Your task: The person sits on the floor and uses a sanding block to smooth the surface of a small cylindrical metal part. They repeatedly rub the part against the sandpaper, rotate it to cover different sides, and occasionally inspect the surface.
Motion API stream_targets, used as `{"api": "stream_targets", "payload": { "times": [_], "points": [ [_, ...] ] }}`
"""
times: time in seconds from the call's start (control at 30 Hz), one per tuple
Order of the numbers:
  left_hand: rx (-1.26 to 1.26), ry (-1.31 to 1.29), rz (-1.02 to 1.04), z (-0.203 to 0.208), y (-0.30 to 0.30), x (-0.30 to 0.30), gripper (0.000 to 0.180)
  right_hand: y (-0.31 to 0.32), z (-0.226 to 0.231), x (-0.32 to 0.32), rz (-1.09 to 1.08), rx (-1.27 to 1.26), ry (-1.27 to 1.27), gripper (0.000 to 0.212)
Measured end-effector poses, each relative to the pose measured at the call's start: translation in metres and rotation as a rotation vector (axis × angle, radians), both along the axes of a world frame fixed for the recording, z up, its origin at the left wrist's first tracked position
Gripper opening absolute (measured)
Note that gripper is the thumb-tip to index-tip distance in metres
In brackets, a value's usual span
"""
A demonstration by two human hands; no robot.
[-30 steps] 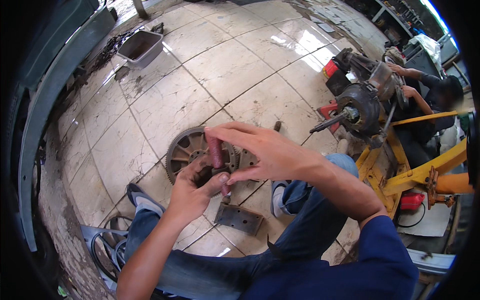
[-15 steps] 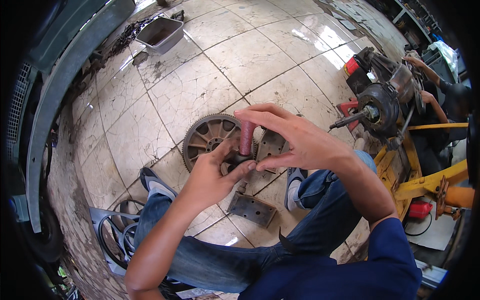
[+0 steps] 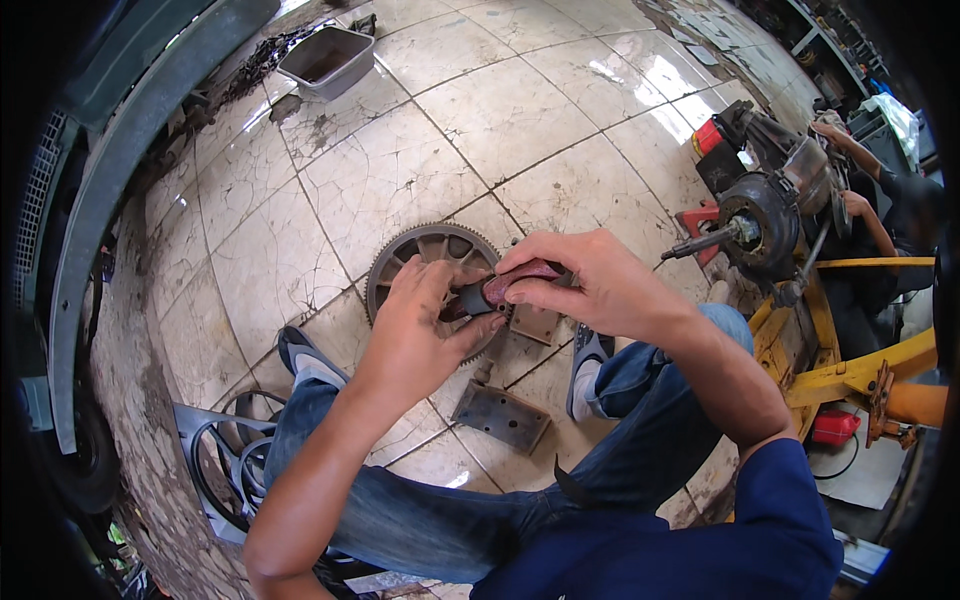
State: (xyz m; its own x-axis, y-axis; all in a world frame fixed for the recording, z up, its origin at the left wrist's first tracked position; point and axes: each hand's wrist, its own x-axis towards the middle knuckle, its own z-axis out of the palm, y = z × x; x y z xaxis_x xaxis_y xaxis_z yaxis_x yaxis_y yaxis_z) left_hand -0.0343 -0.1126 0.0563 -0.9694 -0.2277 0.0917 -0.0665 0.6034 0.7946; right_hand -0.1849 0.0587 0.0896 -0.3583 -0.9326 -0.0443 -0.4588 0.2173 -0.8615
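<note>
My left hand (image 3: 412, 318) is closed round a dark cylindrical sleeve (image 3: 474, 300), thumb below and fingers above. At the sleeve's right end, a rolled dark-red sheet (image 3: 498, 290) lies nearly level. My right hand (image 3: 602, 285) pinches this roll between thumb and fingers. How far the roll reaches into the sleeve is hidden. Beneath my hands, a toothed flywheel (image 3: 436, 244) lies on the tiles, partly covered by my left hand. A flat metal plate with holes (image 3: 534, 322) shows under my right hand, and a drilled metal block (image 3: 503, 416) lies nearer my legs.
A grey basin (image 3: 328, 62) stands at the far left. To the right are a large axle assembly (image 3: 755, 225) and a yellow steel frame (image 3: 840, 372), with another person's hands (image 3: 850, 205) at the assembly. Pulleys on a bracket (image 3: 225, 450) lie by my left leg.
The red roll has tipped from upright to nearly level, pointing right. My right hand has moved down and taken the roll between its fingers; the sleeve has turned with my left hand.
</note>
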Motion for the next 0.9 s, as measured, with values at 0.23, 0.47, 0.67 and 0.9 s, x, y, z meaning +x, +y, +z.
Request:
{"api": "stream_targets", "payload": {
  "times": [0.23, 0.47, 0.67, 0.9],
  "points": [
    [-0.064, 0.059, -0.029, 0.010, -0.005, 0.001, 0.040, 0.000, 0.000, -0.002, 0.041, -0.056, 0.028, 0.031],
    [-0.363, 0.144, -0.059, 0.010, -0.002, 0.001, 0.045, 0.000, -0.007, 0.004, 0.072, -0.101, 0.085, 0.041],
    [-0.224, 0.084, -0.047, 0.012, -0.007, 0.001, 0.043, -0.002, -0.004, 0.009, 0.026, -0.122, 0.170, 0.032],
    [-0.403, 0.174, -0.080, 0.012, -0.009, 0.002, 0.042, -0.004, -0.001, 0.014, -0.071, 0.032, -0.231, 0.025]
  ]
}}
